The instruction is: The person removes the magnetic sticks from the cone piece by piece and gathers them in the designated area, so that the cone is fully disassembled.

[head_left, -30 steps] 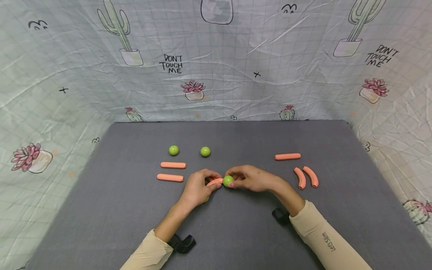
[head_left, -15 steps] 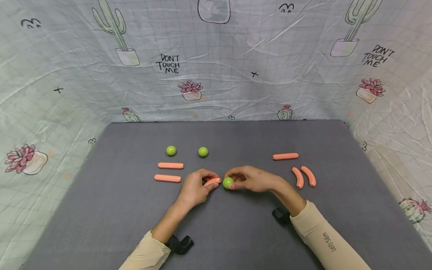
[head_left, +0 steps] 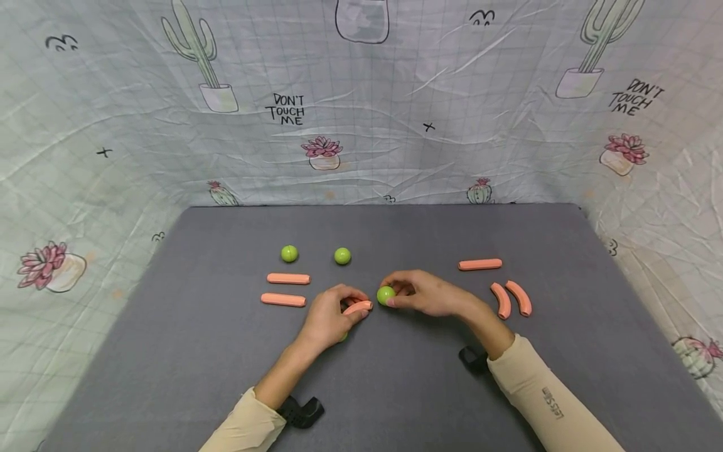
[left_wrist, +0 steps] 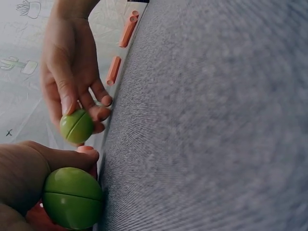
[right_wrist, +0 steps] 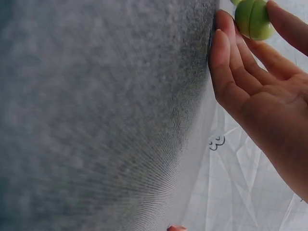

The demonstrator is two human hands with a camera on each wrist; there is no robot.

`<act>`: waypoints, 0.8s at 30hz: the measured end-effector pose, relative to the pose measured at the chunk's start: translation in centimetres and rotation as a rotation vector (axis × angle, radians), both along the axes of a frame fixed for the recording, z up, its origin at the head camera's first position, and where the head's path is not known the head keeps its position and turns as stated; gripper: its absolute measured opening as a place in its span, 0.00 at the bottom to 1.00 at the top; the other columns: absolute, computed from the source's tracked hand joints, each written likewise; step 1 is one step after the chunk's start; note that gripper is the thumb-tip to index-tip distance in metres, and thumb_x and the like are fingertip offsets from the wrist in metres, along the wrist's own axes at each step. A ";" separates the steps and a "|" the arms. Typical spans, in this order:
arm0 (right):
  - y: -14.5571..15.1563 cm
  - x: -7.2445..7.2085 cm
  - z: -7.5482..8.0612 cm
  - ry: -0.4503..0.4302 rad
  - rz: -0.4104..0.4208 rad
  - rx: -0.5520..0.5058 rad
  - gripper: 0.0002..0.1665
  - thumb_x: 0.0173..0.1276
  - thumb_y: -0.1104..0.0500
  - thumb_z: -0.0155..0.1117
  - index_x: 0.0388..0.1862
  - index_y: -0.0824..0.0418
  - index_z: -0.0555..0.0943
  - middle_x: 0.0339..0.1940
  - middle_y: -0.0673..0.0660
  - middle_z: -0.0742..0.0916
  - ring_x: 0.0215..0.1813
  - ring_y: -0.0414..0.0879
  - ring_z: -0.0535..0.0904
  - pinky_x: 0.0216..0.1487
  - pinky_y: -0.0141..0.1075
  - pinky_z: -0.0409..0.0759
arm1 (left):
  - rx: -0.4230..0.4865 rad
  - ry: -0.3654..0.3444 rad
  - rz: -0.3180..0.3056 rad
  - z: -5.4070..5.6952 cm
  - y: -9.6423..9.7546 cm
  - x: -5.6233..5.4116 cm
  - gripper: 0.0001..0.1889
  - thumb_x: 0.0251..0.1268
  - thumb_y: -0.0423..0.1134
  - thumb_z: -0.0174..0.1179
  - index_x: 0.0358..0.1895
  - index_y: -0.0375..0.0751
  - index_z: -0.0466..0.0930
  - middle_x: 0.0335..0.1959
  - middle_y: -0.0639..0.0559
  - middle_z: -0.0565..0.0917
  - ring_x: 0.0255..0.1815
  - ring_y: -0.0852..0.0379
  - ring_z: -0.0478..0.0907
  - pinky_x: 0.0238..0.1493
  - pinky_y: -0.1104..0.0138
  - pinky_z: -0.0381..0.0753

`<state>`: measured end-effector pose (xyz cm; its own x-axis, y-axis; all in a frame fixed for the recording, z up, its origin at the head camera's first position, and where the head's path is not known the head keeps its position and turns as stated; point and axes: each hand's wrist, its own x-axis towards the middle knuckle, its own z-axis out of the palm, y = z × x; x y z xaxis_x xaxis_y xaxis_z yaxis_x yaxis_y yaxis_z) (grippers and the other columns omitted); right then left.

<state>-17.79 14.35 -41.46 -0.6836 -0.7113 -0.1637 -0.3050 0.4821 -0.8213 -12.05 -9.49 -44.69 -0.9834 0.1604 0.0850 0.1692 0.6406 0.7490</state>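
My left hand holds a curved orange piece near the middle of the table, its far end showing past the fingertips. A green ball sits close under that hand in the left wrist view, at the near side of the curved piece; the head view shows only a sliver of it. My right hand pinches another green ball between thumb and fingers. A seam line runs round this ball. A small gap separates it from the curved piece's end, and it hangs a little above the table.
Two green balls lie behind the hands on the grey table. Two straight orange sticks lie at left. To the right are one straight stick and two curved orange pieces. A patterned cloth surrounds the table.
The ball in my right hand has come away from the curved piece's end and moved slightly back and right. My left hand has stayed in about the same place.
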 end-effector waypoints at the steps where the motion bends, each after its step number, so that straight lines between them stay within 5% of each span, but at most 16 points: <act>1: 0.0 -0.1 0.0 0.009 -0.008 -0.006 0.20 0.78 0.57 0.65 0.64 0.62 0.81 0.48 0.58 0.88 0.47 0.44 0.84 0.48 0.35 0.82 | 0.001 -0.001 -0.003 0.0 0.0 0.0 0.09 0.58 0.35 0.78 0.42 0.47 0.90 0.39 0.52 0.88 0.33 0.63 0.80 0.35 0.71 0.78; 10: -0.7 -1.5 -0.1 0.088 -0.123 -0.013 0.22 0.75 0.58 0.68 0.66 0.60 0.81 0.50 0.59 0.88 0.47 0.47 0.85 0.41 0.36 0.82 | -0.002 0.009 -0.024 -0.1 -0.1 0.1 0.09 0.59 0.34 0.77 0.42 0.46 0.90 0.39 0.51 0.88 0.34 0.62 0.80 0.36 0.71 0.77; 24: -1.9 -3.0 0.0 0.113 -0.175 -0.012 0.23 0.75 0.58 0.68 0.67 0.60 0.80 0.53 0.60 0.88 0.49 0.49 0.85 0.40 0.36 0.82 | -0.007 0.017 -0.050 -0.2 -0.4 0.4 0.10 0.60 0.34 0.76 0.44 0.46 0.90 0.40 0.52 0.87 0.36 0.61 0.81 0.39 0.70 0.80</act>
<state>-20.83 12.44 -41.41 -0.8103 -0.5816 -0.0712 -0.3083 0.5265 -0.7923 -11.63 -9.88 -44.92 -0.9725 0.2101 0.1007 0.2142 0.6360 0.7414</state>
